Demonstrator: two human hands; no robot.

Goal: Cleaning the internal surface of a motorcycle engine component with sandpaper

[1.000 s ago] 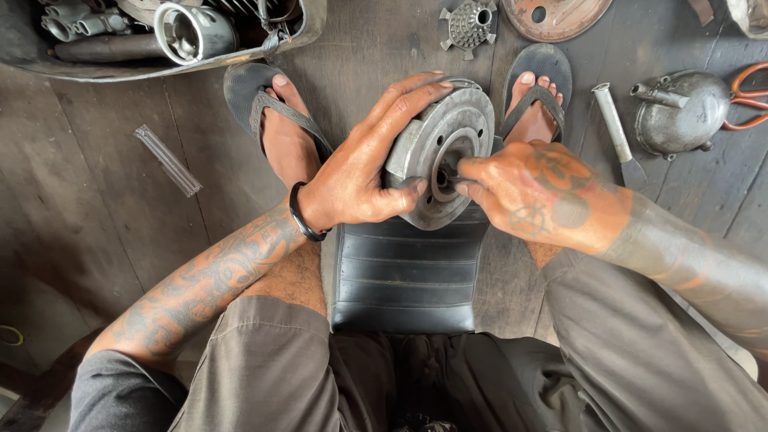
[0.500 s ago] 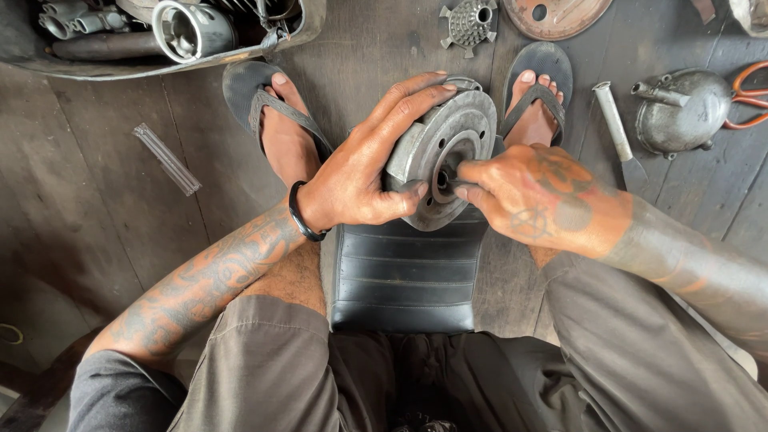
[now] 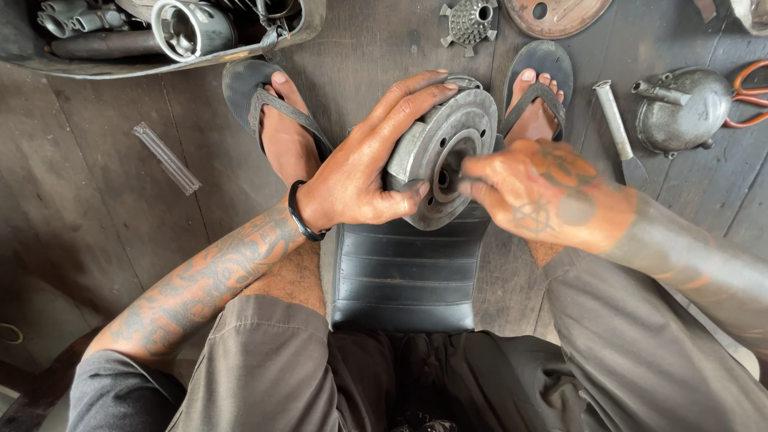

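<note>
Head view, looking straight down at a seated person. The left hand is closed around a round grey metal hub, fingers laid over its upper rim and thumb pressed against its face, holding it tilted on edge. The hub stands at the far end of a black ribbed seat pad, between the person's two sandalled feet. The right hand is closed at the hub's centre bore, fingertips pinched together against the opening; whether they hold a small part cannot be told. A black band sits on the left wrist. The floor is dark worn planking. On it, left of the left foot, lies a clear narrow strip. A metal tray at the upper left holds tubes and a cylindrical part. Beyond the feet lie a toothed sprocket piece and a rusty round plate. To the right of the right foot lies a pale metal rod, and beside it a grey rounded engine cover, with orange-handled pliers touching its right side.
</note>
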